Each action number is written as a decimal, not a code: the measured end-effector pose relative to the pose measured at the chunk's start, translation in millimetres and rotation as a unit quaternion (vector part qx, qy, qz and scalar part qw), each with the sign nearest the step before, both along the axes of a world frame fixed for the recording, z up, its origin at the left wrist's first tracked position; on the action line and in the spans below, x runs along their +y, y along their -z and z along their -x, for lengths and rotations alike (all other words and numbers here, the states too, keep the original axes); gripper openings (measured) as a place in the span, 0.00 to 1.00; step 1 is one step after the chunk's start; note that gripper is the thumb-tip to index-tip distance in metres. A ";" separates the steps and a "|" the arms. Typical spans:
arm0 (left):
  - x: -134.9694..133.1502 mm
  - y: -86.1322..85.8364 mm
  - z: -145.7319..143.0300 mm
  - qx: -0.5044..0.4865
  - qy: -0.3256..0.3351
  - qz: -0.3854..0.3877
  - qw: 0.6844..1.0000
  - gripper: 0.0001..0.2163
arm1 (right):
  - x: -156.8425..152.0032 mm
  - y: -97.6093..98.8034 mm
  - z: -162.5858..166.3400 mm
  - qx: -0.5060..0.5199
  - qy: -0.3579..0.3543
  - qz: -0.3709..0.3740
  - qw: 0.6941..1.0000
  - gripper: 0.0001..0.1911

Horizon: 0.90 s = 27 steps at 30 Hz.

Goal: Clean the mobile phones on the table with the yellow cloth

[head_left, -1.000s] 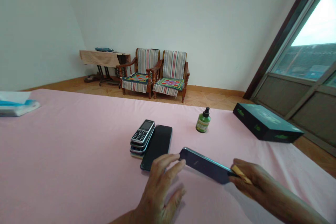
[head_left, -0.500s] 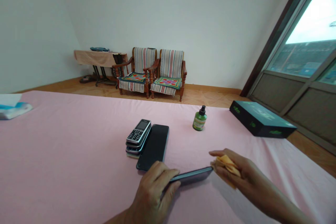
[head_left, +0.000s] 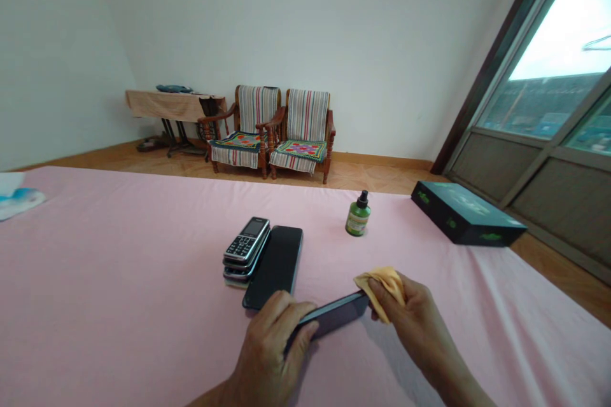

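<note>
My left hand (head_left: pixel 277 343) grips one end of a dark smartphone (head_left: pixel 340 316), which is tilted with its thin edge up. At the phone's far right end, my right hand (head_left: pixel 408 311) pinches a yellow cloth (head_left: pixel 387 284) that is pressed around the corner. Just beyond my left hand lies a larger black smartphone (head_left: pixel 275 264), flat on the pink sheet. Against its left side leans a stack of several keypad phones, with a silver and black one (head_left: pixel 248 240) on top.
A green spray bottle (head_left: pixel 358 214) with a black cap stands beyond my hands. A black box with green lettering (head_left: pixel 466 213) lies at the right edge of the pink sheet (head_left: pixel 119 280). A white and blue packet (head_left: pixel 21 200) is at far left. Two wooden chairs (head_left: pixel 300 124) stand by the wall.
My right hand has turned and moved left, bringing the yellow cloth over the phone's right corner. My left hand still grips the phone. The whole view has shifted slightly.
</note>
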<state>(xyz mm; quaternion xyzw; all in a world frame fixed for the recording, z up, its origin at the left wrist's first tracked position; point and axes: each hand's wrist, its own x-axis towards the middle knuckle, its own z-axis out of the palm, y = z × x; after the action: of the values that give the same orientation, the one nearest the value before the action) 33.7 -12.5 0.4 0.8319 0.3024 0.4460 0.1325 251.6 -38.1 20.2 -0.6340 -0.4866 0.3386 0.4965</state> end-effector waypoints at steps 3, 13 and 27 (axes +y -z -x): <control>-0.4 0.6 -0.2 -0.003 -0.005 0.005 1.000 0.06 | 2.4 4.4 -1.8 0.071 0.000 0.040 0.997 0.24; -2.1 2.5 2.5 0.001 -0.020 0.012 1.000 0.06 | 1.9 30.8 -4.1 -0.262 -0.010 -0.039 0.964 0.10; -0.9 3.6 5.6 -0.036 0.007 0.037 0.999 0.07 | -0.7 1.5 -19.9 -0.040 -0.130 0.018 0.991 0.22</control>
<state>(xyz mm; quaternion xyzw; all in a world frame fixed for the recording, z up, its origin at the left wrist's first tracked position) 28.1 -13.4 -3.1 0.8121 0.3077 0.4631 0.1768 271.4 -38.8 18.7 -0.5874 -0.5780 0.3836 0.4168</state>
